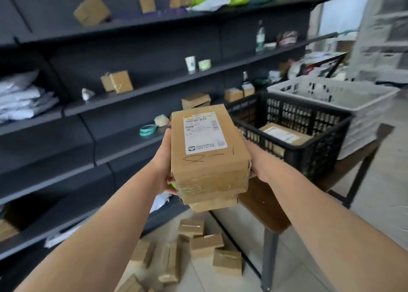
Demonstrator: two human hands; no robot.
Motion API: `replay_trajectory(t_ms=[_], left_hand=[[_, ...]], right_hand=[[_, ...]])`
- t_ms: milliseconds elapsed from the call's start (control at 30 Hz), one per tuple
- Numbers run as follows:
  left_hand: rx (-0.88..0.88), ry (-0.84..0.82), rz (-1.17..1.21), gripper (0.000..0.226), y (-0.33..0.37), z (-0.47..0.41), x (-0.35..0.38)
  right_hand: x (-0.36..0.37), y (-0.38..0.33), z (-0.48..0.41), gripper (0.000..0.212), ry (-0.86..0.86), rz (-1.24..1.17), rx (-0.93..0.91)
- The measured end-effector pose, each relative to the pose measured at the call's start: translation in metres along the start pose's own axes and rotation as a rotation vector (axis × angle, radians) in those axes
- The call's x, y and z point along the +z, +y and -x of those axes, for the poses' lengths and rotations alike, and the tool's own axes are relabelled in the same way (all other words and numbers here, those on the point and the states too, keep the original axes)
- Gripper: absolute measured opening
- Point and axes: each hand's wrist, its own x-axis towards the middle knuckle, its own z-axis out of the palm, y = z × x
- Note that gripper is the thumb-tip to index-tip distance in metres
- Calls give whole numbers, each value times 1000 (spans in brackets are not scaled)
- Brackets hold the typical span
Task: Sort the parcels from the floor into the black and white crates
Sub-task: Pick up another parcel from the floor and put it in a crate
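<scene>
I hold a brown cardboard parcel [209, 159] with a white shipping label up in front of me. My left hand [164, 161] grips its left side and my right hand [257, 161] grips its right side, fingers curled underneath. To the right stands a black crate [309, 150] on a wooden table, with one labelled parcel [284, 135] inside. Behind it sits a white crate [357, 106]. Several small cardboard parcels [205, 245] lie on the floor below my arms.
Dark metal shelving [88, 106] fills the left and back, carrying boxes, grey mail bags, a cup, tape rolls and bottles. The table [265, 205] has dark metal legs. Tiled floor stretches to the right of the table.
</scene>
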Motion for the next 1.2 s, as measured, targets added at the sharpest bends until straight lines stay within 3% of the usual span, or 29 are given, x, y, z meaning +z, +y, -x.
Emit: replay_trajectory(t_ms=[433, 600, 733, 967, 1200], left_hand=[[188, -56, -125, 103, 129, -52, 235], [196, -82, -126, 104, 175, -89, 323], [201, -87, -85, 97, 208, -119, 372], [248, -112, -73, 90, 252, -194, 430], [226, -215, -40, 79, 295, -291, 497]], right_hand=[[-252, -60, -24, 46, 213, -65, -180], [-344, -82, -48, 52, 269, -49, -178], [-397, -101, -77, 58, 266, -60, -134], [-468, -119, -153, 49, 253, -62, -175], [-546, -131, -228, 64, 411, -26, -168]])
